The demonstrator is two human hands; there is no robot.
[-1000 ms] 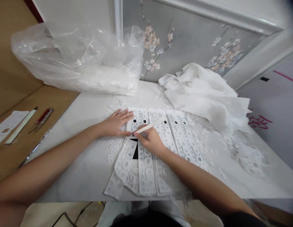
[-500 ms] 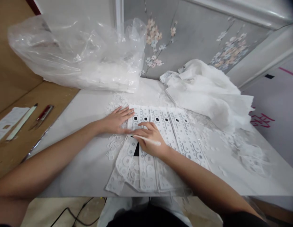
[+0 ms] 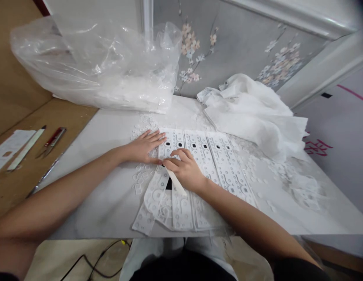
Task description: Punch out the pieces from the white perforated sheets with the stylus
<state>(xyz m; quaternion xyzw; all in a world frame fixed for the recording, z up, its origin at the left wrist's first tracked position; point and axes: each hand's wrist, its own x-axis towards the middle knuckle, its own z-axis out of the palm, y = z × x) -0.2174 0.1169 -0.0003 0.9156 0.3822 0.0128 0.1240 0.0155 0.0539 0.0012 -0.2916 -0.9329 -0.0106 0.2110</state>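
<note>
My left hand [image 3: 146, 147] lies flat with fingers spread, its fingertips on the left edge of a white sheet [image 3: 199, 156] printed with grey circles and lines. Small black squares run in a row across this sheet. My right hand [image 3: 185, 168] is closed in a pinch around a thin, pale flat stick [image 3: 177, 183], close to my left thumb. The stick slants down toward me over the sheet. Below the hands, loose printed strips [image 3: 183, 212] overlap near the table's front edge, with a black patch [image 3: 168, 183] between them. The stick's upper tip is hidden by my fingers.
A large clear plastic bag [image 3: 111, 70] stands at the back left, and crumpled white sheets [image 3: 251, 113] are heaped at the back right. Small clear offcuts [image 3: 142, 177] lie around the printed sheet. A red-handled tool [image 3: 54, 138] rests on the brown board [image 3: 78, 117] at left.
The pale stick in my right hand has swung from nearly level to a steep slant, its free end now lower and nearer me. My left hand stays on the sheet.
</note>
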